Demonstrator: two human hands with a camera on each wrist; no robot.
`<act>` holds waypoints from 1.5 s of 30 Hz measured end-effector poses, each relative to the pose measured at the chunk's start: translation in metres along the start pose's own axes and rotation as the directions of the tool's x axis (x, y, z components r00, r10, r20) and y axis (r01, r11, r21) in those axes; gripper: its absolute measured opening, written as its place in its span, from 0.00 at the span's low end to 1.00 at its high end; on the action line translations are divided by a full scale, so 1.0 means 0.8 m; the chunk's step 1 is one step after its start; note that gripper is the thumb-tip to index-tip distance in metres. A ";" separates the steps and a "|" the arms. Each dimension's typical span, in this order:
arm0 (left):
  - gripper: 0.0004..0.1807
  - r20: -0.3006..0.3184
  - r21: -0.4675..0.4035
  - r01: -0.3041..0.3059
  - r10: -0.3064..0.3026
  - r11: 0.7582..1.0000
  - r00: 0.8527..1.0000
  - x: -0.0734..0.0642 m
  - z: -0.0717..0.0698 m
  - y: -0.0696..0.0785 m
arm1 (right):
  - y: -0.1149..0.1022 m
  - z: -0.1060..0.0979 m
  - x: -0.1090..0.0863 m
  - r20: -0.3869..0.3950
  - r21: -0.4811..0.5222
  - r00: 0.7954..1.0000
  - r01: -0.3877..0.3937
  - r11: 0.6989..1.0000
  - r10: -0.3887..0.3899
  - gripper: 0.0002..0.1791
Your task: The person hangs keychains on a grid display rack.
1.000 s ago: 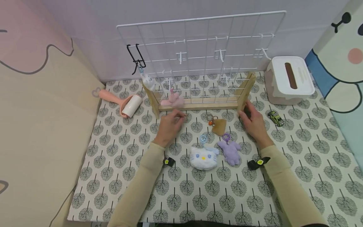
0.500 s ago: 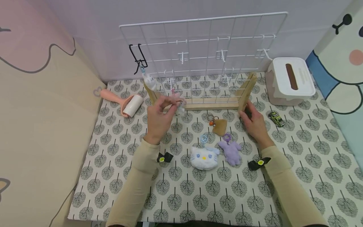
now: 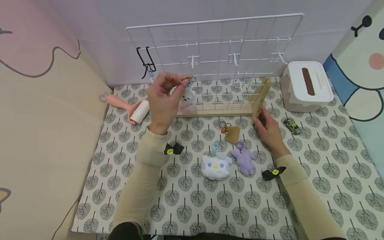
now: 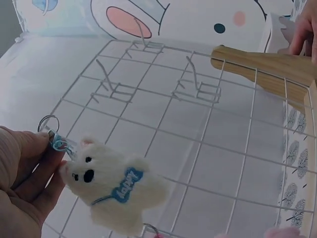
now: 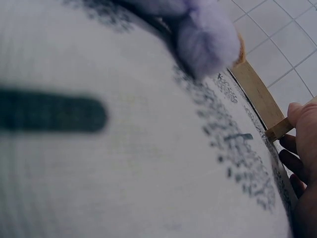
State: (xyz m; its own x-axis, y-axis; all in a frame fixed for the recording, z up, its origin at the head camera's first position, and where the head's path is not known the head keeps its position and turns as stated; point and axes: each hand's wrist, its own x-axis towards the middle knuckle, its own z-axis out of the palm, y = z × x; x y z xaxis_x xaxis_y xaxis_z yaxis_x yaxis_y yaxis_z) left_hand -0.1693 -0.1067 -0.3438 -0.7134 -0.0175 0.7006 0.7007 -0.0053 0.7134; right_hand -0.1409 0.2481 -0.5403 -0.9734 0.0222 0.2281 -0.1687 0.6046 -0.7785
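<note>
Compared with the frame half a second earlier, the left hand point(image 3: 165, 100) is raised and positioned nearer the white wire grid panel point(image 3: 222, 20). The thumb and fingers pinch the top of a small cream plush bear keychain, at its silver split ring point(image 4: 58, 124) and pale blue clasp point(image 4: 60, 144). The bear point(image 4: 119, 188), largely screened by the fingers in the earlier frame, now hangs below the hand in front of the grid, its face and blue bone-shaped emblem visible in the left wrist view.

The right hand point(image 3: 270, 131) is unchanged in position: it grips the light wooden right foot point(image 3: 260, 98) of the stand between thumb and fingers.

A pink plush keychain point(image 3: 186, 110) is partly covered by the bear. The left hand obstructs the head view of the stand's left end and of most of the item below the black double-wire hook point(image 3: 147, 63). White prong hooks point(image 3: 193, 61) project from the grid.

On the tree-print tablecloth point(image 3: 198, 200), in front of the stand, lie a tan plush keychain point(image 3: 232, 134), a white cat-face plush point(image 3: 216, 168) and a purple plush figure point(image 3: 244, 162). A peach-handled white lint roller point(image 3: 140, 112) lies at left; a white-lidded tissue box point(image 3: 322, 81) and a green-black toy car point(image 3: 291, 126) are at right.
</note>
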 end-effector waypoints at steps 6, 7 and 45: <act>0.09 -0.023 0.011 -0.034 0.034 0.999 0.999 0.018 0.001 0.007 | -0.003 0.000 0.000 0.005 0.011 1.000 -0.012 1.000 0.012 0.34; 0.09 -0.023 0.012 -0.040 0.041 0.999 0.999 0.020 0.001 0.008 | -0.003 0.000 0.000 0.007 0.010 1.000 -0.014 1.000 0.014 0.34; 0.09 0.082 0.165 0.083 -0.098 0.983 0.992 -0.052 -0.002 -0.022 | -0.001 0.001 0.001 -0.007 -0.007 1.000 -0.011 1.000 0.011 0.34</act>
State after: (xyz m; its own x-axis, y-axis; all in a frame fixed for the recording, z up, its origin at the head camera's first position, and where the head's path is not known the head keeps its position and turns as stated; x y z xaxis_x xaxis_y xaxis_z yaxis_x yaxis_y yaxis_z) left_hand -0.1519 -0.1073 -0.3851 -0.7768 0.0650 0.6263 0.6277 0.1586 0.7621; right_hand -0.1414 0.2473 -0.5402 -0.9740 0.0340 0.2239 -0.1572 0.6098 -0.7768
